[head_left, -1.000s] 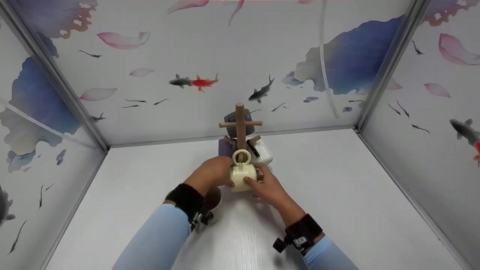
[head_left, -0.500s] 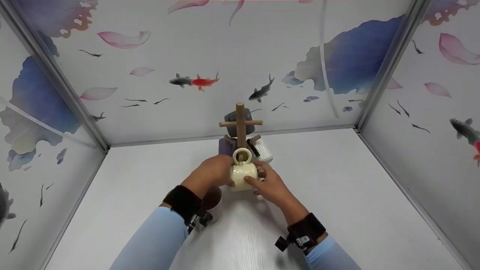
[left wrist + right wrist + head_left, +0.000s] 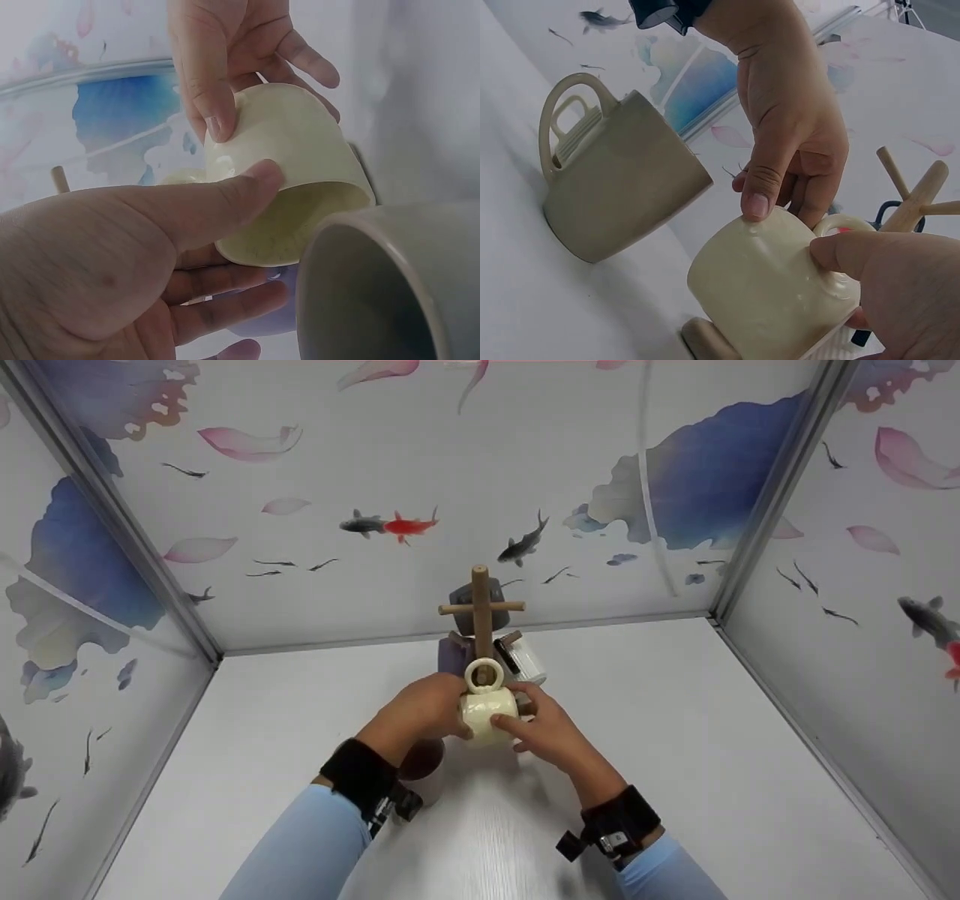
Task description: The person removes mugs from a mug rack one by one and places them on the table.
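In the head view a cream mug [image 3: 487, 714] lies on its side in front of a wooden mug tree [image 3: 482, 622]. Its ring handle [image 3: 484, 675] faces up, encircling the end of a peg in this view. My left hand [image 3: 424, 706] pinches the mug from the left; in the left wrist view the thumb [image 3: 251, 187] lies on the outside close to the open rim, with fingers on the far side. From the right, my right hand [image 3: 551, 731] grips the mug's other end, thumb [image 3: 759, 201] pressed on the wall near the base.
A purple mug [image 3: 448, 656], a white ribbed mug [image 3: 529, 664] and a dark grey mug [image 3: 460, 621] hang about the mug tree. Another mug [image 3: 429, 784] stands upright beside my left wrist. Patterned panels [image 3: 480, 450] enclose the white table [image 3: 675, 720].
Both wrists have shifted slightly outward, the left also a little downward. The cream mug stays almost where it was, held by both hands throughout.
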`<state>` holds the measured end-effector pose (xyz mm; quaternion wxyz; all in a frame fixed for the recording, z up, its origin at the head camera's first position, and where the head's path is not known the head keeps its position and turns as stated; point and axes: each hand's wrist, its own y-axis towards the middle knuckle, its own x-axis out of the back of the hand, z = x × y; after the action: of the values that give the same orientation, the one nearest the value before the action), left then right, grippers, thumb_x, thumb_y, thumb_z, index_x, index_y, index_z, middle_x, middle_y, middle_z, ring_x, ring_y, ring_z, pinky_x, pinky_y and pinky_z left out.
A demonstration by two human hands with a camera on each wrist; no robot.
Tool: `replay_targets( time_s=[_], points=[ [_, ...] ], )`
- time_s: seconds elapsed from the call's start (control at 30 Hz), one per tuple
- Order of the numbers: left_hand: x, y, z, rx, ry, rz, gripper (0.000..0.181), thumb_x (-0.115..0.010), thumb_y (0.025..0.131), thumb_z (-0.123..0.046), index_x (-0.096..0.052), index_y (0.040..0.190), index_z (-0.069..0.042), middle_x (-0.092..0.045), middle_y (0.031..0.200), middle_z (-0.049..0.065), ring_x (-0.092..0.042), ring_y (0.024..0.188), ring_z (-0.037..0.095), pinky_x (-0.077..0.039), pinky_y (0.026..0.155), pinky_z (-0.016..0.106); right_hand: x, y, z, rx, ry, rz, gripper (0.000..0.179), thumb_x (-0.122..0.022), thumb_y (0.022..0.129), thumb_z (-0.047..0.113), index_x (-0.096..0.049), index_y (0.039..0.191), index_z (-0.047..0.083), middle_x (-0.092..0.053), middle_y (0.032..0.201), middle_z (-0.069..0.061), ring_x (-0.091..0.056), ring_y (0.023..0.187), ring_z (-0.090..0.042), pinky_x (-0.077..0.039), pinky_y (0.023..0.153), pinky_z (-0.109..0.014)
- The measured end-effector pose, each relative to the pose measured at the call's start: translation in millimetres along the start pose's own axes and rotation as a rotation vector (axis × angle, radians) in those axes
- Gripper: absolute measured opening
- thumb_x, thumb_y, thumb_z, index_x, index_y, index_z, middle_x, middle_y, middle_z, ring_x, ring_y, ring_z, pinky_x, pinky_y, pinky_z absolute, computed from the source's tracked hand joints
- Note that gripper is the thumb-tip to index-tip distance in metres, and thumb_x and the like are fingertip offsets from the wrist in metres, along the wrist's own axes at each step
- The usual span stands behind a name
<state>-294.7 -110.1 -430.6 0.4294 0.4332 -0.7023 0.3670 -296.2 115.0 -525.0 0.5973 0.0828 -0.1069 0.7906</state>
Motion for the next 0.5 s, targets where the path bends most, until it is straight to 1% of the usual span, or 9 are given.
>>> replay_targets(
  time_s=[0.13,0.3,0.37,0.5],
  points=[
    [2.2,-3.8,-1.6,-0.011,-0.003,-0.009,0.038,-0.103,0.08,-0.021,-0.076,0.103,-0.008,-0.071,0.094,0.002,-0.061,0.084,0.02,-0.06,0.086,0.046,3,-2.4,4,0.0,-0.003,0.021,0.071,-0.086,0.102,0.033,-0.055,0.165,0.02,-0.069,0.142,-0.028,-0.077,0.12,-0.045,-0.071,0.081,-0.045],
    [5.3,-8.9,-5.2,-0.004,0.018,-0.018,0.038,-0.103,0.081,-0.025,-0.074,0.101,-0.01,-0.07,0.091,0.001,-0.061,0.083,0.02,-0.06,0.085,0.048,6,-3.4,7,0.012,-0.018,0.032,0.07,-0.086,0.102,0.034,-0.057,0.163,0.021,-0.069,0.139,-0.028,-0.076,0.122,-0.047,-0.071,0.077,-0.041],
    [6.5,-11.4,-6.9,0.002,0.024,-0.021,0.039,-0.103,0.081,-0.027,-0.074,0.102,-0.01,-0.071,0.093,0.001,-0.063,0.084,0.021,-0.06,0.085,0.049,8,-4.4,9,0.014,-0.016,0.033,0.069,-0.087,0.101,0.034,-0.058,0.163,0.021,-0.07,0.138,-0.028,-0.076,0.121,-0.046,-0.071,0.076,-0.041],
    [9.2,-16.7,-10.8,0.024,0.018,-0.022,0.042,-0.103,0.082,-0.03,-0.076,0.108,-0.011,-0.073,0.099,0.002,-0.066,0.089,0.022,-0.06,0.088,0.048,10,-6.9,12,0.014,-0.002,0.04,0.068,-0.087,0.101,0.033,-0.059,0.162,0.021,-0.07,0.135,-0.028,-0.078,0.113,-0.038,-0.071,0.073,-0.041]
  ],
)
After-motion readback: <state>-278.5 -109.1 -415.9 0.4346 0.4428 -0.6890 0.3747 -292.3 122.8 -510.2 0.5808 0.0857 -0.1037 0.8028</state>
